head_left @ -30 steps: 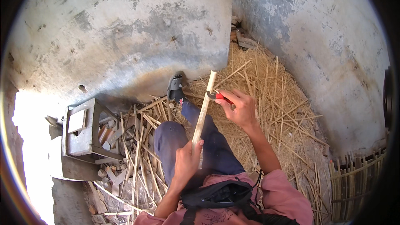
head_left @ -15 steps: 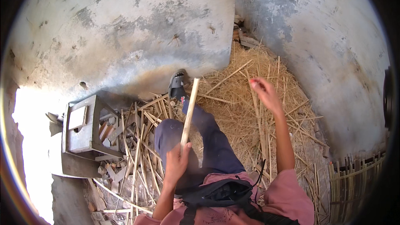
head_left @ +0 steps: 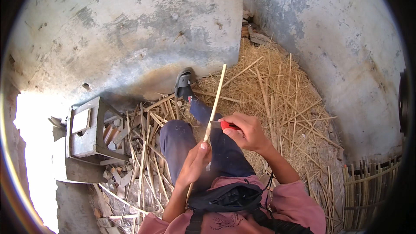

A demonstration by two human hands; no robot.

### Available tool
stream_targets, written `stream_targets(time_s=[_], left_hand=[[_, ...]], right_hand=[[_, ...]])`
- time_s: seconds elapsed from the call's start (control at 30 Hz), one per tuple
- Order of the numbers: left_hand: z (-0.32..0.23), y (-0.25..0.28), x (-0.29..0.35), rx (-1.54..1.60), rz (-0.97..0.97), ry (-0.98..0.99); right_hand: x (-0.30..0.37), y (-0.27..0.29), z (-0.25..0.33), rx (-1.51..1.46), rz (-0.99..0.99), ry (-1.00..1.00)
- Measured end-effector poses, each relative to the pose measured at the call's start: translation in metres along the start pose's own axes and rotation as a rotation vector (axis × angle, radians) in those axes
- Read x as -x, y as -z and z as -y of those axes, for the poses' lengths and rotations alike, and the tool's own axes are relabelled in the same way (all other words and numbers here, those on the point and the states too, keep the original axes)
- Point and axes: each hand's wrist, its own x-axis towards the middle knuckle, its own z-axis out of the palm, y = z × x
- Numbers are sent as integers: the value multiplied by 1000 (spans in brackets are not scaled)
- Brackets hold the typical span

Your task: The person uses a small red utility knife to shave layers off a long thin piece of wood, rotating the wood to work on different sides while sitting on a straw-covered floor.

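Note:
A long pale strip of split bamboo (head_left: 219, 87) slants up and away in front of my body. My left hand (head_left: 196, 161) is closed around its lower part, and the tail end runs down past the wrist. In my right hand (head_left: 248, 131) is a knife (head_left: 226, 125) with a red handle, gripped in closed fingers. Its short blade points left and meets the strip just above my left hand. Both hands are over my legs (head_left: 180, 145).
Fine shavings (head_left: 251, 82) and loose strips cover the floor ahead and right. A wooden box frame (head_left: 86, 128) stands left beside rubble and more strips. A slatted bamboo panel (head_left: 370, 190) is at lower right. Worn walls (head_left: 143, 30) enclose the corner. A black waist bag (head_left: 232, 199) hangs at my front.
My right hand has come in from the right, bringing the knife blade against the strip. My left hand has shifted slightly right and up, and the strip now leans further right.

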Motion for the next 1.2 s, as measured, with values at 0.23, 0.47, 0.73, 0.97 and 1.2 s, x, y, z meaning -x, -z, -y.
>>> stream_targets(time_s=[0.23, 0.47, 0.73, 0.97, 1.2], left_hand=[[2, -2, 0, -7, 6, -3], [-5, -7, -1, -147, -79, -34], [-18, -11, 2, -387, -153, -137], [-31, -15, 7, -477, -170, -68], [-3, -17, 11, -470, -182, -130]], right_hand=[[4, -10, 13, 135, -4, 84], [9, -12, 12, 161, -9, 89], [11, -13, 14, 220, -69, 103], [9, -6, 18, 244, -130, 75], [-2, 9, -10, 243, -253, -3]])
